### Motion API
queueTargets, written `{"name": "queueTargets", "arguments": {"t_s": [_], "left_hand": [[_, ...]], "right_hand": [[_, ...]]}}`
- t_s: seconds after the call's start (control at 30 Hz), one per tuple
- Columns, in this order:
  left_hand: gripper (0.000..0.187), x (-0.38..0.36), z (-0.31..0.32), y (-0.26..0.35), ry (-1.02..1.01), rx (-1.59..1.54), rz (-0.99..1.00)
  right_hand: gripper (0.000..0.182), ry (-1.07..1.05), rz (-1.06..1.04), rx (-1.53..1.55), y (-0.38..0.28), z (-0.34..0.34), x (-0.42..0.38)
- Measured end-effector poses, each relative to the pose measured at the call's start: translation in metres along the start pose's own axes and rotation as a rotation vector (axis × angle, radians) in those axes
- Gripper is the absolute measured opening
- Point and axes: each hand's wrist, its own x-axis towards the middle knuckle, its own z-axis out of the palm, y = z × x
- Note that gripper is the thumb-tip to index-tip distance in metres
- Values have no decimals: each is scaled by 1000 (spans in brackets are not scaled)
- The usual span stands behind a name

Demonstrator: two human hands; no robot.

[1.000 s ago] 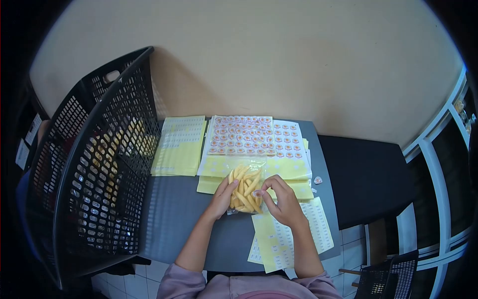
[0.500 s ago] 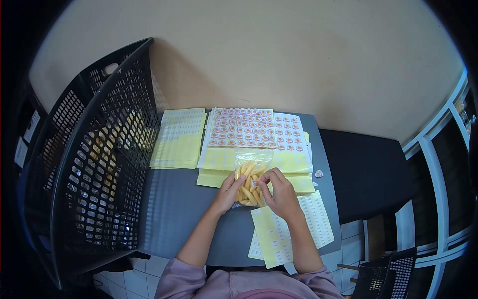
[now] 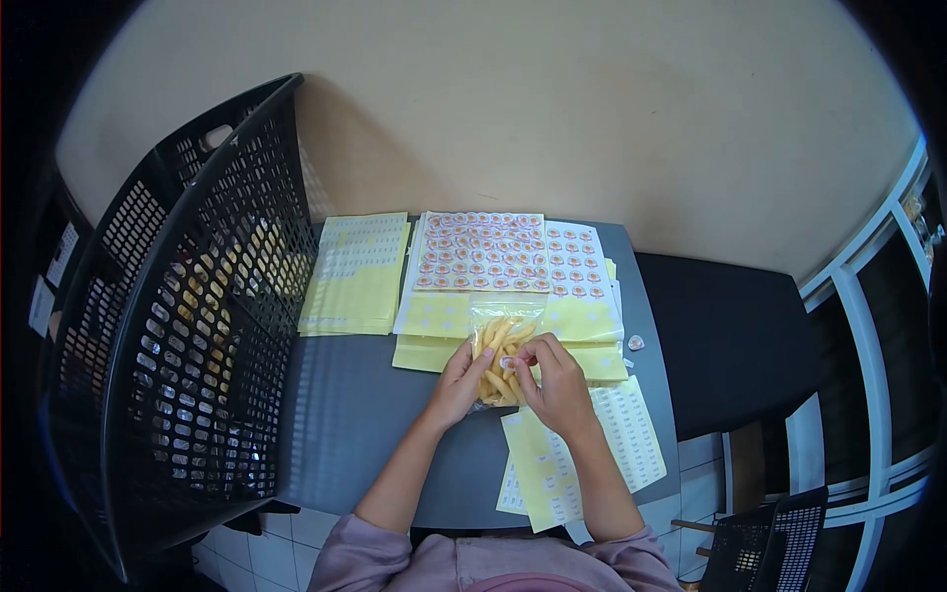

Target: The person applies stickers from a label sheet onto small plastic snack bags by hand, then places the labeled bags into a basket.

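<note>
A clear plastic bag (image 3: pixel 500 387) of yellow stick-shaped snacks stands tilted over the grey table, its top end toward the wall. My left hand (image 3: pixel 458 385) grips its left side, thumb across the front. On the front of the bag, a small round sticker (image 3: pixel 507 362) shows at the fingertips of my right hand (image 3: pixel 554 383), whose thumb and forefinger are pinched on its edge. Behind the bag lies a sheet of round printed stickers (image 3: pixel 480 255), over another sticker sheet (image 3: pixel 574 261). Under my right forearm is a yellow label sheet (image 3: pixel 541 481), partly peeled.
A tall black perforated basket (image 3: pixel 202 197) holding packed bags stands along the left side. Yellow label sheets (image 3: pixel 347 291) lie beside it. A loose sticker (image 3: pixel 635 342) sits near the table's right edge, with a black surface (image 3: pixel 730 335) beyond. Another black basket (image 3: pixel 764 543) is at lower right.
The view has shifted very slightly. Both hands stay at the bag, and the sticker remains at my right fingertips against its front.
</note>
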Motion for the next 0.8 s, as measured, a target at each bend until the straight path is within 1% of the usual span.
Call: {"name": "queueTargets", "arguments": {"t_s": [0.2, 0.37, 0.43, 0.47, 0.53, 0.57, 0.63, 0.67, 0.8], "left_hand": [[34, 0, 1, 1, -6, 22, 16], [34, -2, 2, 5, -23, -22, 25], [34, 0, -1, -2, -3, -139, 6], [34, 0, -1, -2, -5, -137, 15], [35, 0, -1, -2, 22, -250, -39], [35, 0, 1, 1, 19, -249, -30], [38, -3, 4, 7, -17, -92, 24], [40, -3, 3, 6, -25, -96, 6], [39, 0, 0, -1, -19, -159, -14]], "right_hand": [[9, 10, -19, -39, 3, 4, -1], [16, 44, 10, 38, -2, 4, -1], [18, 58, -2, 40, -3, 5, -1], [20, 67, -7, 43, -4, 5, -1], [20, 82, -10, 37, -7, 5, 0], [20, 92, -5, 32, -9, 5, 0], [22, 99, -12, 37, -7, 7, -2], [23, 109, -30, 27, -7, 7, -2], [27, 131, -85, 15, -4, 6, -2]]}}
